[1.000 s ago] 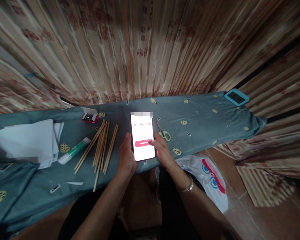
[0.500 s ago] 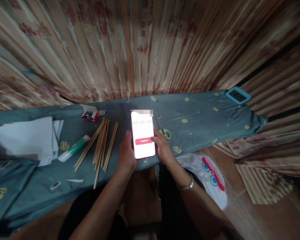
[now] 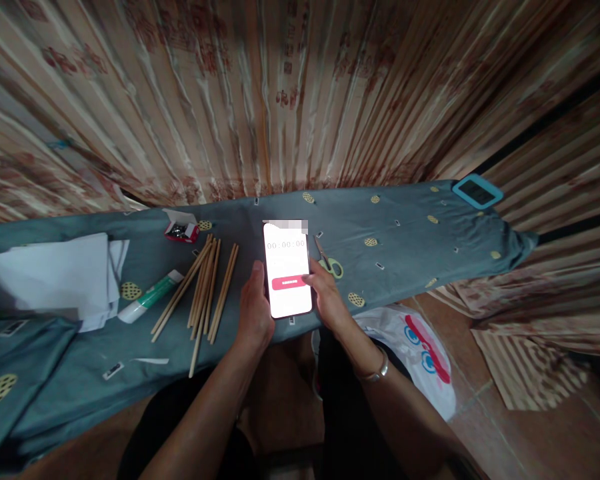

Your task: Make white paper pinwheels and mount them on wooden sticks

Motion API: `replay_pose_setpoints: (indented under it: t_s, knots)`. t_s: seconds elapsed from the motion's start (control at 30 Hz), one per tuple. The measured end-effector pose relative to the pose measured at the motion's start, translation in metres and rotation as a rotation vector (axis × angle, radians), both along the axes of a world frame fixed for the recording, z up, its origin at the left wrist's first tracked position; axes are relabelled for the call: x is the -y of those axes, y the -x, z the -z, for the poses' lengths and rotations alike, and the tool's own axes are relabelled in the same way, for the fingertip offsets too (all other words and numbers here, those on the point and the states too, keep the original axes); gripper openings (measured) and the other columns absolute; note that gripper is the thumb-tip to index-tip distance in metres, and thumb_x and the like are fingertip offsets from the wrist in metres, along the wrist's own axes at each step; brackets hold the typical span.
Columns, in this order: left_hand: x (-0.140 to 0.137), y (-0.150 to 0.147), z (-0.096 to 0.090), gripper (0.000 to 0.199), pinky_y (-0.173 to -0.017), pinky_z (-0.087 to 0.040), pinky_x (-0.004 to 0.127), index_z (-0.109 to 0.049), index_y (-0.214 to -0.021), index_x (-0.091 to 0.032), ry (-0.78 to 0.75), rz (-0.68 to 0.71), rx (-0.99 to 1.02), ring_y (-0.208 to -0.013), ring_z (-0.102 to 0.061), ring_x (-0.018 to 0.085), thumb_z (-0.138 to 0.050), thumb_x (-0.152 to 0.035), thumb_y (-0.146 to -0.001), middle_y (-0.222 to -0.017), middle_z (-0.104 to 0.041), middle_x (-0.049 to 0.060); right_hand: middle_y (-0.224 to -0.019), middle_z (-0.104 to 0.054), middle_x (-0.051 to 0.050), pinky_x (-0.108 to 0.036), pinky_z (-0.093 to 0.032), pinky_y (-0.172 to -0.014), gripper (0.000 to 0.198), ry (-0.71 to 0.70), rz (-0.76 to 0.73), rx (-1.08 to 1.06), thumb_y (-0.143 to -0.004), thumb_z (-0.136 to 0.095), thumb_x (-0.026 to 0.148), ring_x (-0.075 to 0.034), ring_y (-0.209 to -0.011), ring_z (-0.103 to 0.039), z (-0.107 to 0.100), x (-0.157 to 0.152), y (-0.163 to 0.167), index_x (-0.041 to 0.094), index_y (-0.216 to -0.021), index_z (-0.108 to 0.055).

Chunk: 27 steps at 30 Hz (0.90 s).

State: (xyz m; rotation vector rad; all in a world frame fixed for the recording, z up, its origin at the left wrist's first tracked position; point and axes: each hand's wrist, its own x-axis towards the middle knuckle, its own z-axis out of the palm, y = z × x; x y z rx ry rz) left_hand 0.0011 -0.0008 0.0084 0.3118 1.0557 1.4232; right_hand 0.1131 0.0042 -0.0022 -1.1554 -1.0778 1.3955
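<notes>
A smartphone (image 3: 287, 300) with a bright white screen is held upright between my two hands, showing 00:00:00 and a red button. My left hand (image 3: 257, 307) grips its left edge, thumb along the side. On the opposite edge, my right hand (image 3: 329, 293) holds it with the thumb over the right end of the red button. Green-handled scissors (image 3: 333, 267) lie just beyond my right hand. Left of the phone, several wooden sticks (image 3: 200, 287) are spread over the cloth. Beside them rests a green and white tube (image 3: 150, 297).
White paper sheets (image 3: 50, 273) and a small red box (image 3: 181, 232) of dark metallic bits lie at left on the grey-green cloth (image 3: 405, 253). A blue-framed digital device (image 3: 477, 192) sits at the far right end. Below is a white plastic bag (image 3: 430, 373); curtains (image 3: 260, 100) hang behind.
The whole view has shifted very slightly. Both hands keep the same hold on the phone, whose display still reads 00:00:00.
</notes>
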Motion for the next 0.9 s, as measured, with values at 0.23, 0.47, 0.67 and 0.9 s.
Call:
replay_pose_setpoints:
  t_s: [0.23, 0.47, 0.67, 0.9]
  knots:
    - [0.0000, -0.0001, 0.0022, 0.054, -0.093, -0.055, 0.042, -0.072, -0.091, -0.011, -0.013, -0.001, -0.014, -0.102, -0.071, 0.031, -0.068, -0.062, -0.075, -0.093, -0.077, 0.014, -0.097, -0.076, -0.001, -0.037, -0.055, -0.076, 0.036, -0.010, -0.014, -0.012, -0.075, -0.056, 0.035, -0.027, -0.097, -0.068, -0.0019, 0.0006, 0.0010, 0.024, -0.107, -0.066]
    - [0.0000, -0.0003, 0.0017, 0.053, -0.091, -0.056, 0.041, -0.072, -0.090, -0.011, -0.021, -0.001, -0.009, -0.102, -0.071, 0.032, -0.068, -0.061, -0.075, -0.091, -0.077, 0.014, -0.097, -0.076, -0.001, -0.037, -0.055, -0.078, 0.034, -0.010, -0.012, -0.018, -0.075, -0.055, 0.036, -0.028, -0.100, -0.067, -0.0048, 0.0011, 0.0016, 0.023, -0.105, -0.066]
    - [-0.0003, -0.0010, 0.0003, 0.051, -0.089, -0.057, 0.040, -0.072, -0.089, -0.011, -0.006, -0.007, -0.009, -0.102, -0.071, 0.032, -0.067, -0.059, -0.077, -0.090, -0.077, 0.014, -0.096, -0.076, -0.001, -0.036, -0.055, -0.073, 0.035, -0.026, -0.003, -0.018, -0.074, -0.054, 0.032, -0.026, -0.093, -0.069, -0.0029, 0.0006, 0.0011, 0.023, -0.105, -0.067]
    - [0.0006, -0.0007, -0.0002, 0.048, -0.092, -0.056, 0.040, -0.072, -0.088, -0.011, -0.003, -0.011, -0.001, -0.105, -0.070, 0.032, -0.067, -0.058, -0.078, -0.092, -0.077, 0.015, -0.097, -0.076, 0.000, -0.037, -0.056, -0.075, 0.037, -0.015, -0.010, 0.003, -0.076, -0.054, 0.035, -0.026, -0.094, -0.069, -0.0026, 0.0010, 0.0001, 0.024, -0.109, -0.067]
